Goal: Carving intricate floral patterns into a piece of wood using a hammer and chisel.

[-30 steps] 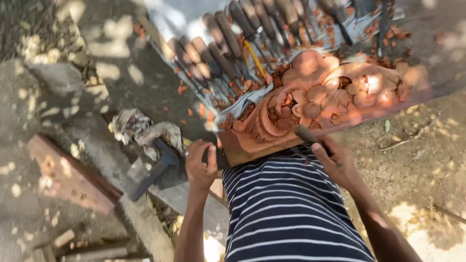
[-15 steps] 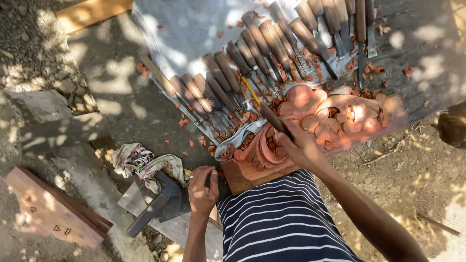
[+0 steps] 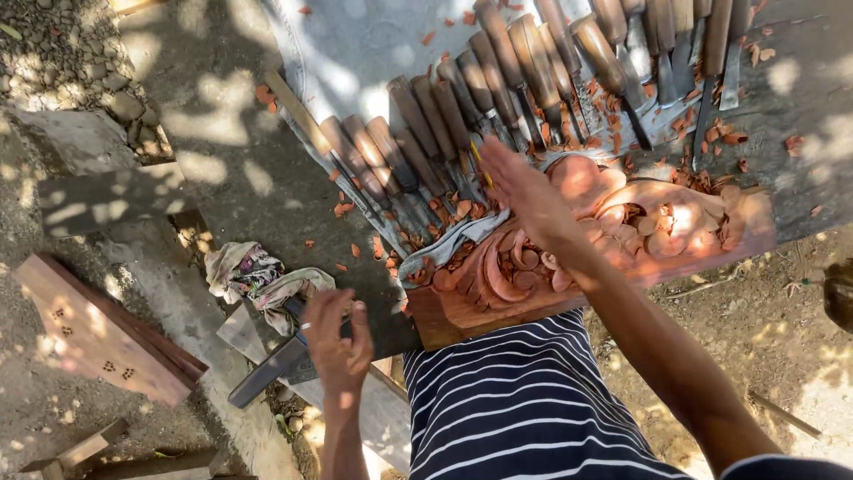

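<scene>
My right hand [image 3: 524, 191] reaches forward over the carved wooden panel [image 3: 586, 249] toward the row of chisels [image 3: 498, 107] at about twelve o'clock; its fingers are stretched nearly flat, and something thin and yellow [image 3: 476, 153] shows at the fingertips, but I cannot tell if I grip it. My left hand [image 3: 336, 342], down at about eight o'clock, is closed around the handle of a dark mallet [image 3: 271, 373], whose head hangs down and away from the bench, probably so it stays ready beside my body.

The biggest thing is the grey workbench [image 3: 231, 169], rough and spotted with sun. On it a pale cloth [image 3: 373, 53] is spread, I think to keep the tools together. The chisels lie side by side on it, with round brown wooden handles and narrow metal blades.

The panel is reddish wood, cut into curling leaves, smooth on the curves. It lies at the near edge of the bench, touching my striped shirt [image 3: 524, 409], so my body can steady it.

At nine o'clock a crumpled rag [image 3: 253, 271] lies on the edge. Small orange-red wood chips [image 3: 711, 133] are scattered everywhere.
</scene>
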